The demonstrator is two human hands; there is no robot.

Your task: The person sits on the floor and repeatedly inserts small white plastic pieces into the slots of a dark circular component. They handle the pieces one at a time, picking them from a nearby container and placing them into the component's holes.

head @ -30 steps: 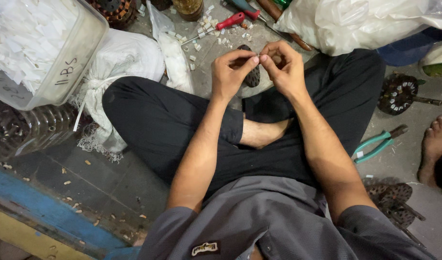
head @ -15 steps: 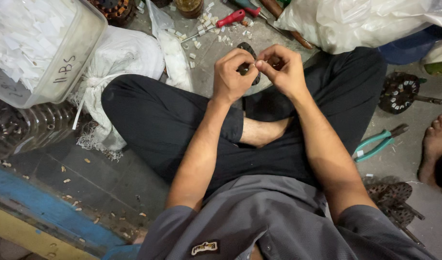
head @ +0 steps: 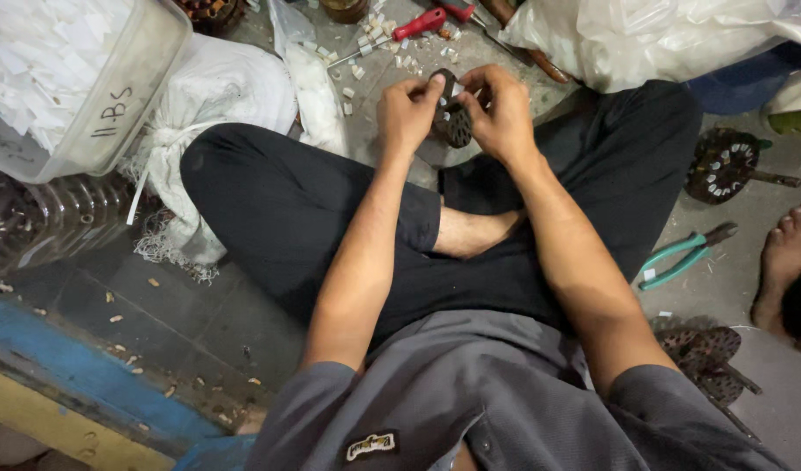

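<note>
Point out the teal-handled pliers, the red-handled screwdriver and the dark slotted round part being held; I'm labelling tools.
teal-handled pliers [head: 680, 259], head view, on the handles.
red-handled screwdriver [head: 421, 22], head view, on the red handle.
dark slotted round part [head: 455, 125], head view, on its lower rim.

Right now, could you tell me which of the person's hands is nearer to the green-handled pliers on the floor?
The right hand. It sits up and to the left of the green-handled pliers, across the right knee; the left hand lies farther left still.
</note>
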